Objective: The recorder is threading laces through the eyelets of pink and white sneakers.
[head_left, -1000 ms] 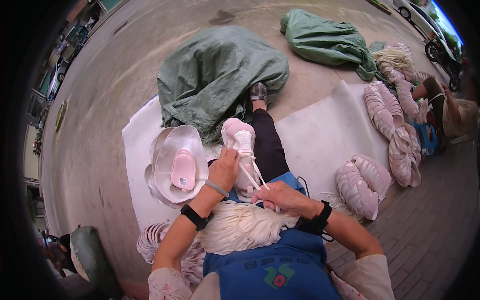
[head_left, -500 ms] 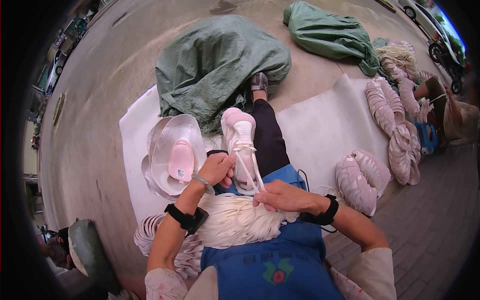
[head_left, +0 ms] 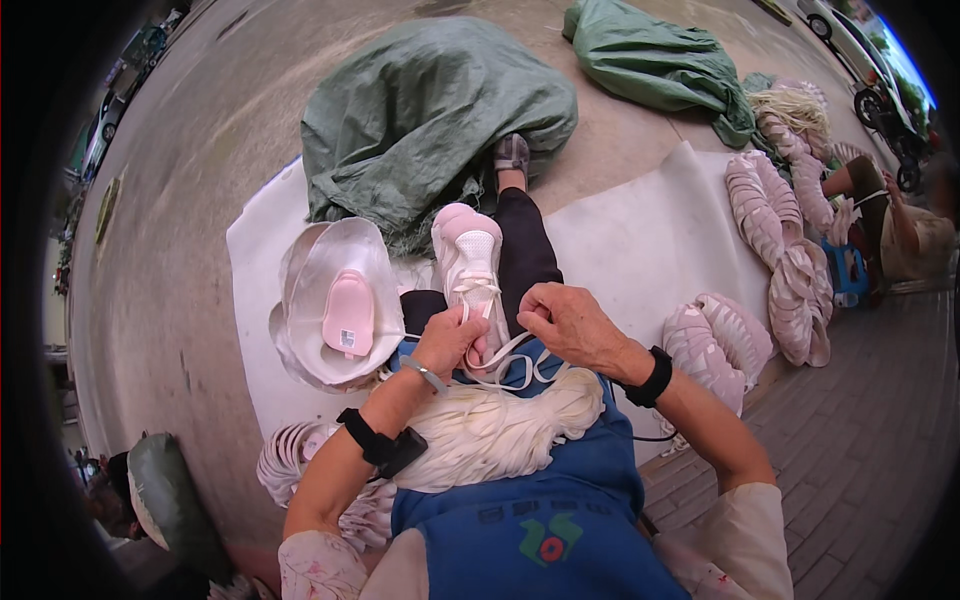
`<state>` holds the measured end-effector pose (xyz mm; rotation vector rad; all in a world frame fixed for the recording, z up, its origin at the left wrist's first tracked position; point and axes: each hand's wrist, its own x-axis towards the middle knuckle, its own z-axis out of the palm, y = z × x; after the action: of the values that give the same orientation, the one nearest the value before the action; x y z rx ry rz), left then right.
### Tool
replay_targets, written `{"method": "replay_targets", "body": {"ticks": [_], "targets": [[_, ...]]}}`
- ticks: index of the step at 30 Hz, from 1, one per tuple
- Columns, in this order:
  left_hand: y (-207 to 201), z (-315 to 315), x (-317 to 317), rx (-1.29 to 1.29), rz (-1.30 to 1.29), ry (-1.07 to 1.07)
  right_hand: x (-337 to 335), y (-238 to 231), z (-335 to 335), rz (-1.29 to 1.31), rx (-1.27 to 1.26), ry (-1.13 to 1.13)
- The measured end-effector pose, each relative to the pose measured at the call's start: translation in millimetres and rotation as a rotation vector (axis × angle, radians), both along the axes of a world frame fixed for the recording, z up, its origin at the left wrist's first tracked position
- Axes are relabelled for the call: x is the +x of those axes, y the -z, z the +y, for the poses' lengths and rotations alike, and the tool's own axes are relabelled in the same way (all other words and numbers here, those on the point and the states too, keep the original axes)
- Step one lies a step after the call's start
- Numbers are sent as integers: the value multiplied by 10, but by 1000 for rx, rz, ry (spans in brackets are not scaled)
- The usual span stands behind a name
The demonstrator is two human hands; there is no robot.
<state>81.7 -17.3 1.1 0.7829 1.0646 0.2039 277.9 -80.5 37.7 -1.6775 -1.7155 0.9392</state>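
A pink and white sneaker rests between my legs, toe pointing away, its white laces partly threaded. At its collar, my left hand is closed with the fingertips pinching the lace. Just right of the shoe, my right hand is closed in a pinch, and a loose loop of shoelace runs up to its fingertips; the very end is hidden. Across my blue apron lies a thick bundle of white shoelaces, below both hands.
A pink insole sits in a whitish plastic shell at left. Stacked pink shoe pieces lie at right, more beyond. Green sacks bulge ahead on the white sheet. Another person sits far right.
My right hand has risen and moved right, drawing lace away from the shoe. My left hand has shifted slightly right and down onto the shoe's collar.
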Motion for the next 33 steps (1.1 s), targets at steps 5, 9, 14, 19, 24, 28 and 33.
{"method": "replay_targets", "body": {"ticks": [5,9,14,19,24,28,33], "targets": [[-12,14,-3,198,64,102,-94,339,238,-40,89,75],[-103,16,19,263,84,188,-161,519,254,-91,216,144],[-48,-28,-52,234,123,263,-226,517,208,-163,253,125],[-53,-51,-154,219,140,252,-334,591,170,-112,321,111],[-121,-40,-158,186,141,230,-336,651,250,78,393,64],[-68,32,-102,214,77,236,-210,619,346,224,306,62],[-143,76,-75,177,101,261,-121,556,457,478,-31,121]]}}
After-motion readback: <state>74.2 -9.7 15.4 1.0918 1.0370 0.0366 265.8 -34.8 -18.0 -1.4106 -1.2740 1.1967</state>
